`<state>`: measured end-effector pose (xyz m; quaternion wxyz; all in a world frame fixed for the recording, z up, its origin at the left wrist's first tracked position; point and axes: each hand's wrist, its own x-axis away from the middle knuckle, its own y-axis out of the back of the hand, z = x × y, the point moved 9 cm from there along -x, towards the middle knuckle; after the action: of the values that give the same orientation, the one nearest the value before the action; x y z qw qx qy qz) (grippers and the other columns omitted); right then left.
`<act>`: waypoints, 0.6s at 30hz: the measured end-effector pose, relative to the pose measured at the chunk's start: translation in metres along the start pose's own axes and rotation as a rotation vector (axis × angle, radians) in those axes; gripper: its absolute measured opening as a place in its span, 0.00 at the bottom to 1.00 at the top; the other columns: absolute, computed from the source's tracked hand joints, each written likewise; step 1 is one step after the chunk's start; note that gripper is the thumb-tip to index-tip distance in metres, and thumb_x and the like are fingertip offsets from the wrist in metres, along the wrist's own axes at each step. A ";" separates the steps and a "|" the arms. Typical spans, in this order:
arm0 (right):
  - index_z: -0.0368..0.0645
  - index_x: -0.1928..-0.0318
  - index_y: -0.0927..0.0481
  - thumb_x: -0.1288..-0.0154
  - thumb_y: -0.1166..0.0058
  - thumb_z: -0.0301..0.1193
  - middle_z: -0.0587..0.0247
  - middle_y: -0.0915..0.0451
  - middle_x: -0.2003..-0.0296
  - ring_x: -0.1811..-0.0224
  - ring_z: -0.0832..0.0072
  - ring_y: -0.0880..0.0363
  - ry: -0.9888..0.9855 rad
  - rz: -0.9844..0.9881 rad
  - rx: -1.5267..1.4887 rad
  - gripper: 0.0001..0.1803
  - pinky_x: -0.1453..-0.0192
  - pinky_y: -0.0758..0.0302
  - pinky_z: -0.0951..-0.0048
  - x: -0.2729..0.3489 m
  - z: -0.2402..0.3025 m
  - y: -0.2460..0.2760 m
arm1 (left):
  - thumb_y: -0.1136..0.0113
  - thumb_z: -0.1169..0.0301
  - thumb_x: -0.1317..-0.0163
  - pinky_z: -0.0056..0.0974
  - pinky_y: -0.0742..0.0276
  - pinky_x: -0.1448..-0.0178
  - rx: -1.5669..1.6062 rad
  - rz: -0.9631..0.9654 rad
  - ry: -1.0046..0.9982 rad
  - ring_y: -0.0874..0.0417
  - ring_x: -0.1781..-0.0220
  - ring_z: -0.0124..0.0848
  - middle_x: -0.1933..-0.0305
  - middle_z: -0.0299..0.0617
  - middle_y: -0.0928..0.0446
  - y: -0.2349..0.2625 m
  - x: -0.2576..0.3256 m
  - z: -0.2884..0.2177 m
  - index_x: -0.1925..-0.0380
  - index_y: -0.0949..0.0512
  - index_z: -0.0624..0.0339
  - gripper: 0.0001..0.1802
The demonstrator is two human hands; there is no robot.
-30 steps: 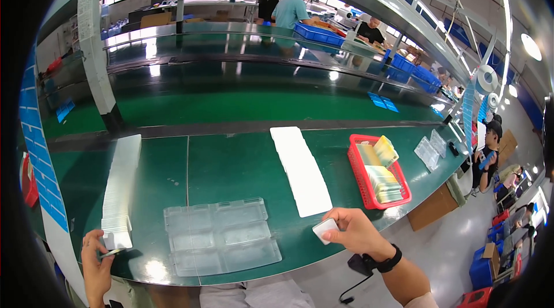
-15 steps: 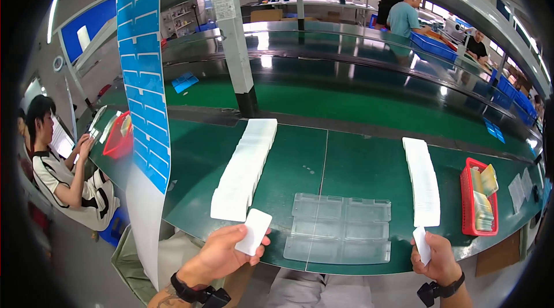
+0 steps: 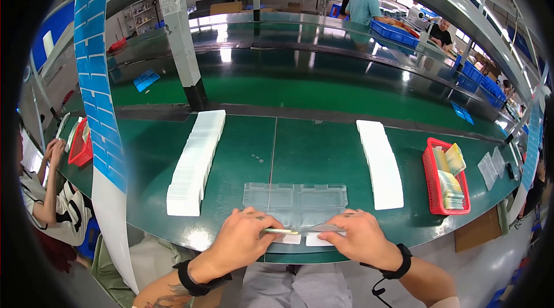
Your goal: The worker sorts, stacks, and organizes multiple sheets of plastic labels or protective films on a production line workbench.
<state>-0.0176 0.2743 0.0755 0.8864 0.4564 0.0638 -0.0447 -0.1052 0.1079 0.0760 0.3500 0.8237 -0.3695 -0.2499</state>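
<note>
A clear plastic folding case [image 3: 271,195] with several panels lies on the green table in front of me. Its near panel looks raised and edge-on. My left hand [image 3: 248,233] pinches this raised panel on the left, and my right hand [image 3: 355,236] pinches it on the right. Just below the fingers, a white card [image 3: 289,239] and a second white card [image 3: 316,240] lie side by side, partly covered by the hands. A long fanned row of white cards [image 3: 196,161] stretches away at the left. Another fanned row [image 3: 381,164] lies at the right.
A red basket [image 3: 447,176] of yellowish cards stands at the right, with clear plastic pieces [image 3: 490,168] beyond it. A blue-printed sheet [image 3: 95,77] hangs at the left. A co-worker [image 3: 49,192] sits left, by another red basket [image 3: 81,146].
Both hands have come together over the near part of the case. The two white cards they held now lie there, and the near panel has been lifted. The view has shifted right.
</note>
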 end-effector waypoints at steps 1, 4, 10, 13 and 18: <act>0.46 0.66 0.15 0.40 0.35 0.36 0.59 0.17 0.72 0.64 0.62 0.20 -0.035 0.015 0.045 0.08 0.57 0.26 0.59 0.000 0.003 -0.002 | 0.31 0.73 0.47 0.46 0.30 0.50 -0.014 -0.015 0.056 0.21 0.56 0.40 0.61 0.37 0.15 -0.003 -0.001 0.002 0.67 0.12 0.52 0.07; 0.48 0.68 0.15 0.44 0.34 0.33 0.64 0.17 0.68 0.64 0.63 0.21 0.113 -0.060 0.187 0.05 0.58 0.27 0.62 -0.002 0.012 -0.005 | 0.31 0.74 0.47 0.46 0.32 0.49 -0.119 -0.051 0.022 0.23 0.53 0.38 0.56 0.35 0.17 -0.005 0.001 0.006 0.68 0.12 0.50 0.07; 0.48 0.67 0.16 0.50 0.36 0.25 0.69 0.19 0.65 0.63 0.67 0.21 0.178 -0.112 0.322 0.07 0.56 0.27 0.63 0.001 0.025 -0.002 | 0.31 0.76 0.50 0.46 0.33 0.47 -0.171 -0.090 -0.032 0.23 0.51 0.37 0.54 0.32 0.18 -0.006 0.003 0.004 0.67 0.12 0.51 0.09; 0.45 0.65 0.17 0.44 0.36 0.27 0.65 0.19 0.68 0.68 0.66 0.21 0.244 -0.229 0.264 0.06 0.61 0.27 0.66 0.006 0.019 0.017 | 0.32 0.77 0.51 0.45 0.32 0.48 -0.214 -0.161 -0.122 0.21 0.53 0.39 0.55 0.33 0.17 0.001 0.007 0.002 0.67 0.13 0.52 0.10; 0.39 0.61 0.20 0.29 0.45 0.32 0.57 0.19 0.74 0.79 0.70 0.24 -0.070 -0.204 -0.284 0.09 0.75 0.30 0.73 0.006 -0.010 0.045 | 0.37 0.80 0.45 0.41 0.25 0.53 -0.048 -0.297 -0.110 0.18 0.63 0.38 0.61 0.36 0.16 0.030 0.010 0.011 0.64 0.15 0.58 0.09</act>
<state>-0.0056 0.3084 0.1054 0.9345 0.3160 0.0846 -0.1407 -0.1192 0.0811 0.0905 0.3082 0.8458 -0.2562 -0.3522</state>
